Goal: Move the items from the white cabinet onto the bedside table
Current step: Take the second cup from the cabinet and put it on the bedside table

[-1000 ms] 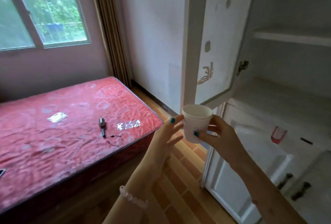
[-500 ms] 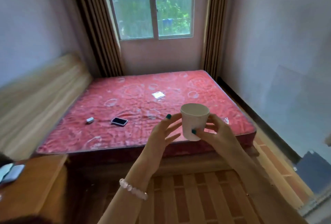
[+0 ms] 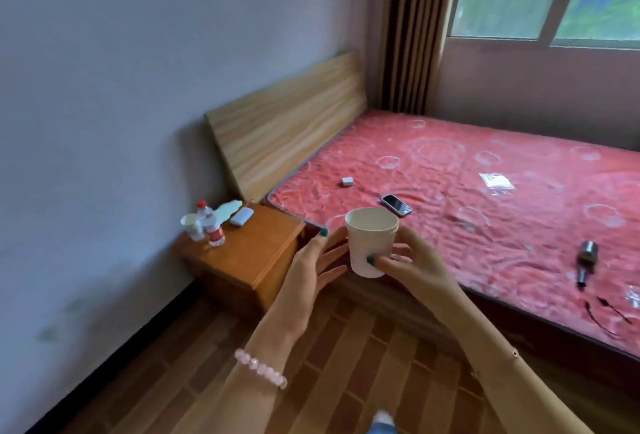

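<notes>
My right hand (image 3: 412, 265) grips a white paper cup (image 3: 370, 241) upright in front of me, thumb and fingers curled round its lower half. My left hand (image 3: 317, 269) is held beside the cup on its left, fingers straight, close to its wall; contact is unclear. The wooden bedside table (image 3: 256, 257) stands to the left, below and beyond my hands, against the wall. On its far edge are a water bottle with a red label (image 3: 212, 229), a small clear cup (image 3: 191, 225), a pale blue flat case (image 3: 241, 217) and a light sheet. The white cabinet is out of view.
A bed with a red mattress (image 3: 485, 211) fills the right side, with a phone (image 3: 396, 205), a small grey box (image 3: 347, 181), a clear packet (image 3: 496, 181) and a metal tool (image 3: 586, 262) with a cord on it. Its wooden headboard (image 3: 287, 121) leans on the wall. Wood floor below.
The view has swung left from the cabinet across the bed to the bedside table. The cup stays in my right hand, with my left hand still beside it.
</notes>
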Tool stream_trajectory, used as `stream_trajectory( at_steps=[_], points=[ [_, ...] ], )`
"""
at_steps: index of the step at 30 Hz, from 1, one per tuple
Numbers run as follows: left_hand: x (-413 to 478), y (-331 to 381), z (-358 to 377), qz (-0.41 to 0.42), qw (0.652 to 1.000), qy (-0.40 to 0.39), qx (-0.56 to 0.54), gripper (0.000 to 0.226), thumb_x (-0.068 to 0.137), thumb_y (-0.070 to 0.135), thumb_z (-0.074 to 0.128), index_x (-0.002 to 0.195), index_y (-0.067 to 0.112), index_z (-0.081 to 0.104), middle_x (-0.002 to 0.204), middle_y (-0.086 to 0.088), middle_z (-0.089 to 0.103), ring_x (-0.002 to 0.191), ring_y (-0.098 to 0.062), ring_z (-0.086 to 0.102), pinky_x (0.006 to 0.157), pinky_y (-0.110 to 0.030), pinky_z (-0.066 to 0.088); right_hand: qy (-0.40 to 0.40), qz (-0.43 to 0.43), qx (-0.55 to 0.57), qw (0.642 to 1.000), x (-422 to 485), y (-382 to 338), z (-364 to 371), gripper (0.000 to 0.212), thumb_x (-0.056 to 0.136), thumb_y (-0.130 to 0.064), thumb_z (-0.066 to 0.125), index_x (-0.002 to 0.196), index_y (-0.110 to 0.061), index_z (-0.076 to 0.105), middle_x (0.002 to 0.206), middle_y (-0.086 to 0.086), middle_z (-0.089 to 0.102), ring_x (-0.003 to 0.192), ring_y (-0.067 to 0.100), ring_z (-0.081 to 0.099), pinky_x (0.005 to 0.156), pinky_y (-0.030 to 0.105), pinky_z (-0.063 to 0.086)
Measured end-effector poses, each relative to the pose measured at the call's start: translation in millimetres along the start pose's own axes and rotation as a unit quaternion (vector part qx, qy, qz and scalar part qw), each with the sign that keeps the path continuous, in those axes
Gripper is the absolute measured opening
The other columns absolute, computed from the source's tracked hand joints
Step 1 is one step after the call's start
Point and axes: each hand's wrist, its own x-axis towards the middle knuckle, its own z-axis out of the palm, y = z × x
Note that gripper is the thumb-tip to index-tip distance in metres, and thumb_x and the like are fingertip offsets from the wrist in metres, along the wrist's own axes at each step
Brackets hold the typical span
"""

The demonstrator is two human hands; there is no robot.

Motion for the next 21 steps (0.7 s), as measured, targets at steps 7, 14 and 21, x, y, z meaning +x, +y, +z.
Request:
stream_trajectory(
  at_steps=[7, 14, 21],
  points=[
    [48, -24, -59, -0.050, 0.994, 0.100, 0.006, 0.042, 0.100, 0.044, 0.024, 0.126, 0.034, 0.056, 0.123, 0.013, 0.062, 0.119, -0.008, 0.054, 0.105, -0.040, 0.038, -0.118, 0.004, 0.011, 0.993, 91, 30, 61, 0.046, 0.075, -0.013, 0.071, 0.115, -0.030, 0.056, 0.105, -0.016, 0.064, 0.095, 0.003, 0.062, 0.077, 0.023, 0.052],
    [129, -34, -89, -0.120, 0.979, 0.163, -0.006, 0.039, 0.100, 0.040, 0.024, 0.116, 0.036, 0.060, 0.112, 0.020, 0.066, 0.111, -0.002, 0.057, 0.098, -0.029, 0.044, -0.200, 0.030, 0.011, 0.979, 195, 68, 93, 0.046, 0.073, -0.019, 0.074, 0.115, -0.026, 0.056, 0.107, -0.014, 0.063, 0.098, 0.006, 0.060, 0.077, 0.022, 0.050],
    [190, -46, -121, -0.152, 0.962, 0.223, -0.042, 0.032, 0.101, 0.035, 0.027, 0.104, 0.035, 0.059, 0.091, 0.026, 0.070, 0.090, 0.006, 0.064, 0.070, -0.012, 0.051, -0.270, 0.063, 0.021, 0.960, 272, 91, 126, 0.057, 0.067, -0.029, 0.072, 0.121, -0.024, 0.054, 0.109, -0.010, 0.064, 0.100, 0.009, 0.060, 0.083, 0.032, 0.053]
  ],
)
